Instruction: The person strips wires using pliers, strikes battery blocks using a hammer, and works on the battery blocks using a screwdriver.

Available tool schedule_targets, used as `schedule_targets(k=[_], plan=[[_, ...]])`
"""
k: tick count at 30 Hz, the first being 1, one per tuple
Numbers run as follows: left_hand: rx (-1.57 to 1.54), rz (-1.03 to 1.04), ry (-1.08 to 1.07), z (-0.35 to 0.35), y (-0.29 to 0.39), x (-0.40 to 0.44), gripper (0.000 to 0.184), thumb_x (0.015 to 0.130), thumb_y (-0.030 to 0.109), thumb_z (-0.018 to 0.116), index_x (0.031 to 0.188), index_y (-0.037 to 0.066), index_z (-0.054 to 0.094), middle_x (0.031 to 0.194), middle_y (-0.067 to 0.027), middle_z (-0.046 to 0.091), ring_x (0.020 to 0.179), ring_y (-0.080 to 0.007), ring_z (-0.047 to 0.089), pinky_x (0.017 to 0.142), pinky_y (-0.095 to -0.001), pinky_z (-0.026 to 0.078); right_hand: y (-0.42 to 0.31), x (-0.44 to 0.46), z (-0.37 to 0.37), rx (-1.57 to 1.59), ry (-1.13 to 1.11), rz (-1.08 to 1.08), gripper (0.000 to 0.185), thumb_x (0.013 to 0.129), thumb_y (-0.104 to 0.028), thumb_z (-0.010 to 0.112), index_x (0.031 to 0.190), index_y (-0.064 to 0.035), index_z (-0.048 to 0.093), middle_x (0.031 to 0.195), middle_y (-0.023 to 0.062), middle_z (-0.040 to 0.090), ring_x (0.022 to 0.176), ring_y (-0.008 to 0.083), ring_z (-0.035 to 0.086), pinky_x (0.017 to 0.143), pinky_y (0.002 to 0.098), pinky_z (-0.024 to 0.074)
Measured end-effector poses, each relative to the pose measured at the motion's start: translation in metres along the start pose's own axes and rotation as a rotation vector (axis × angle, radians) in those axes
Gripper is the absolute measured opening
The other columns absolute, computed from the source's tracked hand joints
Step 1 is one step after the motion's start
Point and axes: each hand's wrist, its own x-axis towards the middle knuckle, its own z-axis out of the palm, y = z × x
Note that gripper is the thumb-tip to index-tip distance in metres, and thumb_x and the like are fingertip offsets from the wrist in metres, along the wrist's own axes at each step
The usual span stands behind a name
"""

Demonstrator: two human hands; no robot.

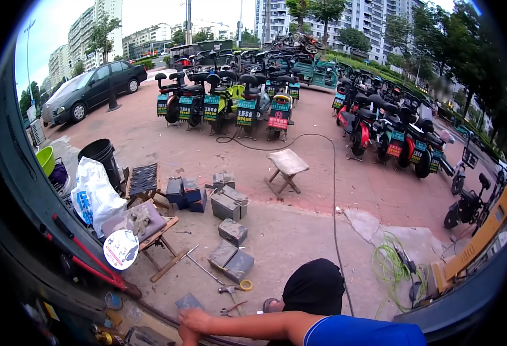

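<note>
A dull grey, rectangular, flat-topped block is lying beyond the right hand and left hand; their fingers are bunching close, opening and grip hidden.

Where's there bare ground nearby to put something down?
Bare ground lies between the grey blocks and black cable, this side of the folding stool; another patch separates cable and green cord. Crowded: beside the hands, with hammer and tape roll, and around the white bag.
</note>
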Motion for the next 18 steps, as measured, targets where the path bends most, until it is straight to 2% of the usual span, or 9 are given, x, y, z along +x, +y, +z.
schedule_targets(k=[4, 6, 7, 9, 12, 13, 14, 17, 18], plan=[[0.387, 0.293, 0.282, 0.003, -0.005, 0.0, 0.034, 0.098, 0.037, 0.058, 0.127, 0.022, 0.063, 0.127, -0.0028, 0.066, 0.117, -0.0142, 0.061, 0.095, -0.0346, 0.051, 0.004, -0.002, -0.004, 0.049, -0.298, 0.057, 0.019, 0.091, -0.017, 0.055, 0.102, -0.0072, 0.067, 0.105, 0.0175, 0.064, 0.08, 0.0354, 0.07, 0.065, 0.0478, 0.0553], [1.323, 0.462, 0.688, 0.009, -0.007, 0.011, 0.038, 0.097, 0.042, 0.061, 0.129, 0.023, 0.062, 0.128, -0.0023, 0.065, 0.118, -0.0128, 0.061, 0.095, -0.0346, 0.051, 0.004, -0.007, 0.003, 0.026, 0.222, -0.334, 0.02, 0.092, -0.016, 0.054, 0.103, -0.0054, 0.066, 0.105, 0.0205, 0.066, 0.082, 0.0365, 0.072, 0.064, 0.0504, 0.055], [0.922, 0.384, 0.389, 0.005, -0.005, 0.008, 0.036, 0.097, 0.039, 0.059, 0.126, 0.019, 0.063, 0.125, -0.0064, 0.066, 0.116, -0.0198, 0.063, 0.091, -0.0389, 0.053, 0.001, -0.005, 0.004, 0.047, 0.209, -0.371, 0.02, 0.092, -0.016, 0.054, 0.103, -0.0054, 0.066, 0.105, 0.0205, 0.066, 0.082, 0.0365, 0.072, 0.064, 0.0504, 0.055], [-0.046, 0.017, 0.062, -0.011, 0.006, -0.003, 0.033, 0.098, 0.034, 0.055, 0.121, 0.013, 0.063, 0.119, -0.0148, 0.069, 0.112, -0.0336, 0.067, 0.083, -0.0476, 0.057, -0.003, -0.002, -0.002, 0.14, -0.186, 0.084, 0.018, 0.088, -0.015, 0.056, 0.096, -0.0045, 0.069, 0.095, 0.0181, 0.069, 0.091, 0.0359, 0.071, 0.071, 0.05, 0.056], [-0.071, -0.2, -0.121, -0.062, 0.042, -0.014, 0.033, 0.098, 0.036, 0.054, 0.118, 0.012, 0.064, 0.114, -0.0157, 0.072, 0.103, -0.0359, 0.07, 0.079, -0.0489, 0.058, 0.005, -0.004, -0.028, 0.137, -0.288, -0.018, 0.017, 0.091, -0.015, 0.054, 0.1, -0.0044, 0.065, 0.108, 0.0208, 0.064, 0.089, 0.0398, 0.069, 0.073, 0.0491, 0.0551], [-0.033, -0.119, -0.063, -0.059, 0.04, -0.016, 0.035, 0.098, 0.037, 0.053, 0.119, 0.011, 0.063, 0.109, -0.0171, 0.073, 0.097, -0.0376, 0.072, 0.078, -0.0498, 0.058, 0.007, -0.007, -0.029, 0.073, -0.086, -0.186, 0.017, 0.089, -0.015, 0.055, 0.099, -0.0043, 0.064, 0.108, 0.0201, 0.063, 0.09, 0.0408, 0.067, 0.076, 0.0488, 0.0546], [-0.039, -0.135, -0.061, -0.062, 0.042, -0.02, 0.035, 0.098, 0.037, 0.053, 0.119, 0.011, 0.063, 0.109, -0.0171, 0.073, 0.097, -0.0376, 0.072, 0.078, -0.0498, 0.058, 0.005, -0.005, -0.029, 0.076, -0.096, -0.201, 0.017, 0.089, -0.015, 0.055, 0.099, -0.0043, 0.064, 0.108, 0.0201, 0.063, 0.09, 0.0408, 0.067, 0.076, 0.0488, 0.0546], [-0.088, -0.181, -0.114, -0.082, 0.056, -0.015, 0.036, 0.097, 0.038, 0.053, 0.12, 0.012, 0.063, 0.109, -0.018, 0.073, 0.098, -0.0378, 0.071, 0.08, -0.0498, 0.058, 0.002, -0.005, -0.024, 0.141, -0.054, -0.06, 0.017, 0.087, -0.014, 0.057, 0.099, -0.004, 0.064, 0.108, 0.0204, 0.063, 0.094, 0.0391, 0.067, 0.078, 0.0487, 0.0542], [-0.104, -0.194, -0.134, -0.089, 0.06, -0.014, 0.037, 0.097, 0.038, 0.053, 0.121, 0.012, 0.063, 0.109, -0.0183, 0.073, 0.099, -0.0379, 0.071, 0.081, -0.0498, 0.058, 0.003, -0.005, -0.032, 0.15, -0.205, 0.02, 0.019, 0.086, -0.013, 0.057, 0.101, -0.0032, 0.063, 0.11, 0.0205, 0.062, 0.098, 0.0388, 0.066, 0.081, 0.0479, 0.0534]])
